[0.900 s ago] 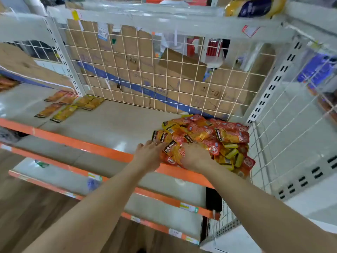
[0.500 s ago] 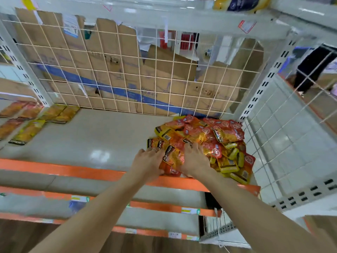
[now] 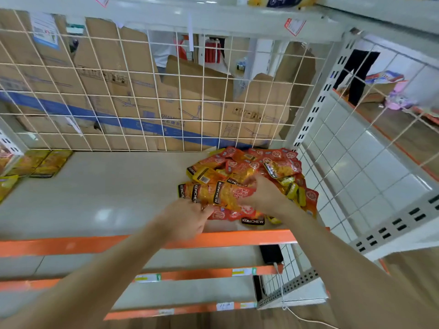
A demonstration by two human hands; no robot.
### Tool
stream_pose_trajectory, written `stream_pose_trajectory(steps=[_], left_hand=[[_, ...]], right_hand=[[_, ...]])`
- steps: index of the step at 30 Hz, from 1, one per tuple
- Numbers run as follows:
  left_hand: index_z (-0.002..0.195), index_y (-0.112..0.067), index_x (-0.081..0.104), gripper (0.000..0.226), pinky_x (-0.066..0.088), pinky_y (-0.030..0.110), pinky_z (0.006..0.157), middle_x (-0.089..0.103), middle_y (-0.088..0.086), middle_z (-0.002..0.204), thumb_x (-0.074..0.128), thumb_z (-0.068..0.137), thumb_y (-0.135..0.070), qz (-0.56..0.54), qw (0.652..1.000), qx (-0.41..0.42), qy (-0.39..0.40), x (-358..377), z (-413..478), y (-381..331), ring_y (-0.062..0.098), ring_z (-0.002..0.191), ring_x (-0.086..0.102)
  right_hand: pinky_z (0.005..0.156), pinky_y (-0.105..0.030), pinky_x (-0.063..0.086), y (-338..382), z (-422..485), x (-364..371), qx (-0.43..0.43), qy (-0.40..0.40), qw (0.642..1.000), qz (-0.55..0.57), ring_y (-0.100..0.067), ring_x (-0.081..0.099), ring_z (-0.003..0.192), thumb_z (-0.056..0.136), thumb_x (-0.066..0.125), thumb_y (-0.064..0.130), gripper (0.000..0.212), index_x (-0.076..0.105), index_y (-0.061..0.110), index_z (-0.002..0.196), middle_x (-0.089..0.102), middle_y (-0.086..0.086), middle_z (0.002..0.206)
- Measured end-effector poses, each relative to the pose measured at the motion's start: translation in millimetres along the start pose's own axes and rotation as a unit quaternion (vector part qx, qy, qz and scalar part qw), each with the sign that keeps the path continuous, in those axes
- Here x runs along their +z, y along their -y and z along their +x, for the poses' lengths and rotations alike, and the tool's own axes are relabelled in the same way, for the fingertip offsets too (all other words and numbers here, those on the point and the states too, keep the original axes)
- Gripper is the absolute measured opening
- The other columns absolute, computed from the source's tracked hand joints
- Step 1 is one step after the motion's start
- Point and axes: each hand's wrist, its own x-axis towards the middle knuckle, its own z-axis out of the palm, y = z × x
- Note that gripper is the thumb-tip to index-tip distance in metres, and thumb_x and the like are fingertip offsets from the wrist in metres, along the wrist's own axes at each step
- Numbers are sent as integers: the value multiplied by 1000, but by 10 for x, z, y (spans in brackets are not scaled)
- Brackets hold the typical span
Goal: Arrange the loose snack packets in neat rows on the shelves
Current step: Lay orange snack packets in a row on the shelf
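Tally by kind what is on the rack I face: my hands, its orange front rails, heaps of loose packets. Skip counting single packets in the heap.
Hands: 2 (left hand, right hand)
Orange front rails: 3
Heap of loose packets: 1
Total: 6

- Two hands: left hand (image 3: 187,219) and right hand (image 3: 263,195).
- One heap of snack packets (image 3: 249,167); they are too many to count exactly.
- At least three yellow packets (image 3: 51,162) lying flat at far left.
- Three orange shelf edges (image 3: 95,244).
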Motion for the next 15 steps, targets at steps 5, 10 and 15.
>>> stream_pose_trajectory(steps=[5, 10, 15], left_hand=[[98, -28, 59, 40, 51, 32, 42, 64, -5, 63, 70, 60, -20, -70, 988, -103, -93, 102, -40, 31, 24, 47, 61], [89, -16, 62, 15, 49, 37, 57, 64, 8, 64, 54, 78, -22, -236, 884, -366, -170, -32, -61, 80, 37, 61, 60], [78, -23, 64, 20, 40, 13, 48, 66, -2, 69, 61, 86, -4, -474, 717, -461, -221, -356, -140, 60, 10, 61, 59]], right_hand=[[86, -31, 53, -141, -9, -177, 7, -42, 987, 154, -13, 59, 101, 73, 87, 25, 58, 53, 21, 120, 58, 3, 116], [92, -50, 56, -176, 77, -306, 33, -53, 950, 305, -27, 67, 105, 59, 92, 26, 68, 58, 24, 118, 65, -7, 119], [89, -44, 57, -21, 127, -477, -15, 6, 964, 265, -24, 67, 104, 64, 89, 24, 64, 57, 32, 119, 66, -4, 118]])
